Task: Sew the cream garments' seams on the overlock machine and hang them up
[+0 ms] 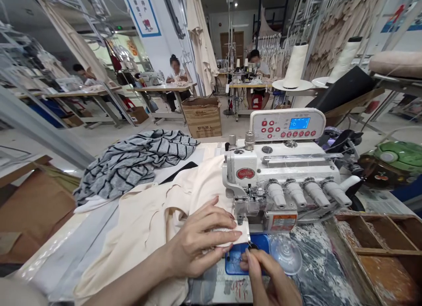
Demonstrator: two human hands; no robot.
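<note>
A cream fabric piece (pixel 141 235) is spread over the left of the sewing table and runs up to the presser foot (pixel 242 219) of a white overlock sewing machine (pixel 283 165). My left hand (pixel 201 238) lies flat on the cloth, fingers stretched toward the foot. Just in front of the cloth's edge, my right hand (pixel 263 271) is closed in a pinch. A thin, dark and shiny bit shows at its fingertips, too small to name. Below the fingers lies a blue tray (pixel 234 266), next to a clear plastic dome (pixel 286 255).
A grey striped garment (pixel 138 161) is heaped at the back left, near a dark flat object (pixel 180 171). At right stands a wooden compartment box (pixel 379 249) with lint. Thread cones (pixel 296 66) rise behind the machine. A cardboard box (pixel 202 117) and people at other tables are beyond.
</note>
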